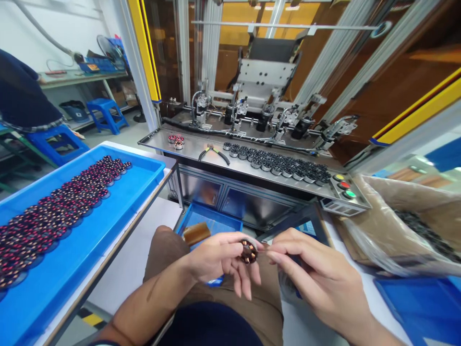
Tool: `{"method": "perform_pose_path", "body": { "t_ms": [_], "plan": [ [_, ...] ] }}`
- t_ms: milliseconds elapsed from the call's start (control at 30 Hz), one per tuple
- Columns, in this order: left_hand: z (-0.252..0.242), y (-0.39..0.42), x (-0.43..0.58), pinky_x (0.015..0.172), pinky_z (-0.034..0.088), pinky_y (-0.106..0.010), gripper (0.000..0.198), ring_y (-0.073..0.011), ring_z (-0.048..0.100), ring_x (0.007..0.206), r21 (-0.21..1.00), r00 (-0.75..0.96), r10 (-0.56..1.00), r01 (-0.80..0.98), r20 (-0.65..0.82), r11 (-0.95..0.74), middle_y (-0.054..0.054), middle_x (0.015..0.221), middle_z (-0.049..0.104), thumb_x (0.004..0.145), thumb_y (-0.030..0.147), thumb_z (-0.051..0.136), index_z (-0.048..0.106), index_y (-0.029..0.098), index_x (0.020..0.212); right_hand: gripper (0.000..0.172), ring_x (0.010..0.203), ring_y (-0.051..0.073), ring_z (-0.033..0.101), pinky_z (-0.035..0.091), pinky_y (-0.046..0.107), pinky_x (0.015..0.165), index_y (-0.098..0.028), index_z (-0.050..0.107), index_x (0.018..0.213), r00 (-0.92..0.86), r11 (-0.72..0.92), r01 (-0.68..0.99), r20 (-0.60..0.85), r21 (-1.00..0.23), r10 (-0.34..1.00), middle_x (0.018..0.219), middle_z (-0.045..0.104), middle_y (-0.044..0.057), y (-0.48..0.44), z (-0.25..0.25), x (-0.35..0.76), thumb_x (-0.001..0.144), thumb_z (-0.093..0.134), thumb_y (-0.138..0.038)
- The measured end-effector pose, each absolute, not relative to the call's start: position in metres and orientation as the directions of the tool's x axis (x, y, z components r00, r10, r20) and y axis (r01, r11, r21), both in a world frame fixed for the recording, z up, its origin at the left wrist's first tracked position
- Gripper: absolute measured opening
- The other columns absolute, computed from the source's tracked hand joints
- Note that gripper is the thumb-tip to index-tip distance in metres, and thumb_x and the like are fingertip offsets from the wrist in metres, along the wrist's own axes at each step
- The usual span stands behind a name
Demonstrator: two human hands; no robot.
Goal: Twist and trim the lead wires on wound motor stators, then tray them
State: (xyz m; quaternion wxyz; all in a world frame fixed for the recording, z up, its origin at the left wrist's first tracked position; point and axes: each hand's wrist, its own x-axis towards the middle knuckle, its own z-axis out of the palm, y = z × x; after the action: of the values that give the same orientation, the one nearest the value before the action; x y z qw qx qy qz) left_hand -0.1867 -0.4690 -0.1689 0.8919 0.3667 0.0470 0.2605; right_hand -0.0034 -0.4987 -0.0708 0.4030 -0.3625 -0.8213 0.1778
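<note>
My left hand (219, 262) holds a small round wound stator (248, 251), black with copper coils, between thumb and fingers over my lap. My right hand (306, 269) is closed in a pinch right beside the stator, thumb and forefinger pressed together at its edge; what they pinch is too fine to make out. Both hands hover in front of the metal machine bench (201, 149).
A blue tray (118, 202) on my left carries several rows of wound stators (54, 216). The bench holds a row of black stators (281, 166), pliers (214, 153), a few wound ones (176, 140) and coloured buttons (344, 185). A lined cardboard box (403, 226) sits at right. A blue bin (209, 223) lies below.
</note>
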Motion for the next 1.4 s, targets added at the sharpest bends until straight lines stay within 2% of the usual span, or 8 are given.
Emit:
{"method": "perform_pose_path", "body": {
  "t_ms": [167, 267, 400, 533, 700, 867, 1267, 1400],
  "plan": [
    [-0.160, -0.482, -0.187, 0.073, 0.056, -0.022, 0.048, -0.0126, 0.070, 0.085, 0.728, 0.450, 0.863, -0.668, 0.229, 0.155, -0.003, 0.111, 0.065, 0.064, 0.010, 0.087, 0.062, 0.022, 0.102, 0.020, 0.060, 0.012, 0.064, 0.052, 0.020, 0.055, -0.021, 0.066, 0.076, -0.330, 0.609, 0.478, 0.513, -0.634, 0.793, 0.069, 0.068, 0.000, -0.501, -0.073, -0.005, 0.092, 0.058, -0.012],
    [-0.157, -0.484, -0.185, 0.085, 0.055, -0.027, 0.051, -0.0164, 0.068, 0.095, 0.749, 0.378, 0.890, -0.659, 0.253, 0.067, -0.005, 0.108, 0.068, 0.058, 0.012, 0.091, 0.065, 0.020, 0.101, 0.020, 0.060, 0.012, 0.065, 0.053, 0.021, 0.056, -0.021, 0.067, 0.077, -0.328, 0.621, 0.451, 0.528, -0.641, 0.784, 0.069, 0.068, 0.001, -0.501, -0.074, -0.005, 0.092, 0.058, -0.011],
    [-0.156, -0.485, -0.184, 0.076, 0.057, -0.025, 0.036, -0.0151, 0.070, 0.084, 0.800, 0.469, 0.866, -0.580, 0.172, 0.155, -0.008, 0.098, 0.072, 0.071, 0.022, 0.085, 0.071, 0.016, 0.103, 0.020, 0.062, 0.012, 0.065, 0.053, 0.021, 0.057, -0.021, 0.069, 0.083, -0.353, 0.652, 0.402, 0.548, -0.643, 0.758, 0.070, 0.069, 0.001, -0.501, -0.076, -0.006, 0.091, 0.057, -0.008],
    [-0.161, -0.484, -0.181, 0.078, 0.059, -0.028, 0.032, -0.0158, 0.072, 0.084, 0.777, 0.359, 0.908, -0.627, 0.218, 0.061, -0.007, 0.105, 0.071, 0.067, 0.019, 0.087, 0.073, 0.018, 0.095, 0.017, 0.062, 0.013, 0.065, 0.051, 0.022, 0.058, -0.021, 0.070, 0.079, -0.181, 0.546, 0.417, 0.522, -0.727, 0.833, 0.069, 0.069, 0.001, -0.509, -0.085, -0.012, 0.090, 0.062, -0.013],
    [-0.168, -0.476, -0.180, 0.085, 0.060, -0.035, 0.034, -0.0181, 0.074, 0.086, 0.756, 0.272, 0.929, -0.654, 0.249, -0.012, -0.004, 0.104, 0.070, 0.061, 0.020, 0.091, 0.074, 0.020, 0.091, 0.027, 0.055, 0.013, 0.060, 0.048, 0.024, 0.054, -0.019, 0.068, 0.067, -0.036, 0.095, 0.065, 0.093, -0.993, 0.995, 0.061, 0.065, 0.002, -0.522, -0.111, -0.031, 0.088, 0.069, -0.036],
    [-0.165, -0.470, -0.183, 0.084, 0.060, -0.035, 0.035, -0.0203, 0.074, 0.090, 0.761, 0.283, 0.925, -0.648, 0.252, -0.009, -0.005, 0.103, 0.072, 0.058, 0.022, 0.092, 0.075, 0.022, 0.089, 0.040, 0.051, 0.012, 0.056, 0.043, 0.022, 0.050, -0.016, 0.063, 0.062, -0.165, -0.240, -0.369, -0.191, -0.898, 0.968, 0.057, 0.064, 0.002, -0.520, -0.128, -0.052, 0.074, 0.080, -0.051],
    [-0.171, -0.464, -0.191, 0.099, 0.050, -0.045, 0.026, -0.0265, 0.064, 0.117, 0.843, 0.339, 0.847, -0.497, 0.409, -0.207, -0.004, 0.103, 0.074, 0.067, 0.032, 0.087, 0.075, 0.029, 0.090, 0.035, 0.072, 0.014, 0.058, 0.050, 0.024, 0.067, -0.017, 0.074, 0.083, -0.361, -0.322, -0.683, -0.080, -0.656, 0.929, 0.079, 0.064, 0.003, -0.513, -0.136, -0.054, 0.074, 0.080, -0.051],
    [-0.164, -0.469, -0.196, 0.107, 0.043, -0.040, 0.077, -0.0291, 0.053, 0.128, 0.903, 0.313, 0.890, -0.378, 0.333, -0.205, -0.009, 0.128, 0.066, 0.051, 0.036, 0.095, 0.066, 0.029, 0.121, 0.042, 0.076, 0.017, 0.060, 0.051, 0.029, 0.075, -0.018, 0.071, 0.091, -0.284, -0.185, -0.591, -0.012, -0.785, 0.959, 0.081, 0.064, 0.005, -0.512, -0.143, -0.047, 0.072, 0.081, -0.053]
  ]
}}
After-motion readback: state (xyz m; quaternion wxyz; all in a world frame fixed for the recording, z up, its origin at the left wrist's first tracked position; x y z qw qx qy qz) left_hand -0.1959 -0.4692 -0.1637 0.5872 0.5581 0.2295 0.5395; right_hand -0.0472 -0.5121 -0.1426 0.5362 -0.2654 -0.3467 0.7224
